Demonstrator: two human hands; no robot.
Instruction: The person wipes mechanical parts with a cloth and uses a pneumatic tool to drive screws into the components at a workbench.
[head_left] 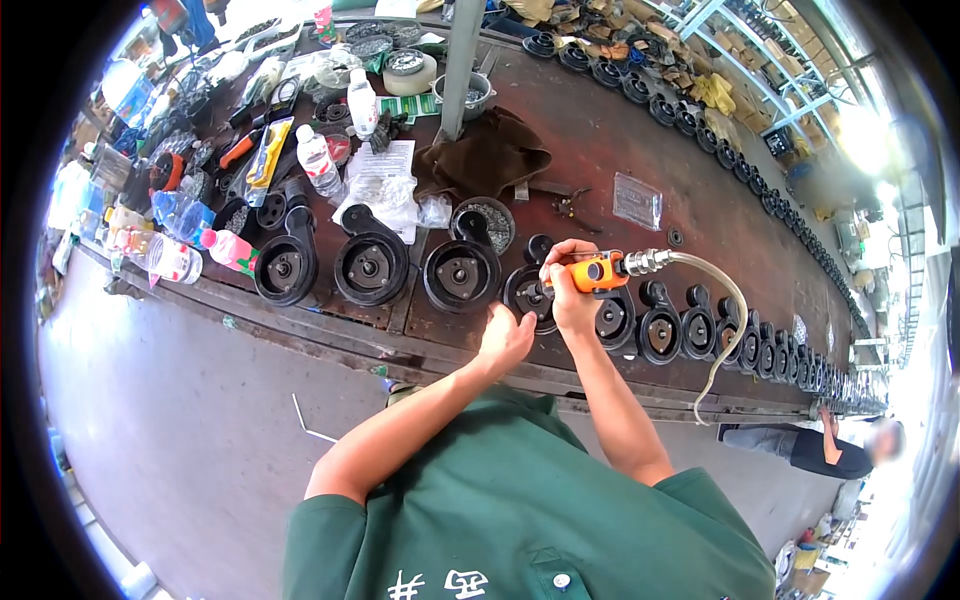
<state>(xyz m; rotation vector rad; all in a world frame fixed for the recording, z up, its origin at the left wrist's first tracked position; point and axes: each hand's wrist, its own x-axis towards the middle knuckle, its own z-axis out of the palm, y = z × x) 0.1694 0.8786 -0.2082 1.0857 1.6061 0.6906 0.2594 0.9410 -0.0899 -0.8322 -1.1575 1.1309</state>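
Note:
My right hand (571, 292) is closed around an orange air-powered driver (597, 273), whose metal fitting leads to a clear hose (738, 300). The driver's tip end points left, over a round black housing with a short arm (527, 292); my fingers and the tool hide part of that housing. At its near left rim is my left hand (505, 340), thumb and fingers apart with nothing visible in them. Another black housing (460, 277) with a metal disc in its centre lies just left of it.
A row of similar housings (660, 333) runs along the bench edge. A metal post (461, 70) rises from the bench (590, 150). Bottles (318, 160), a bowl of small parts (497, 222) and a brown cloth (485, 152) lie beyond. Another person (810, 450) stands far right.

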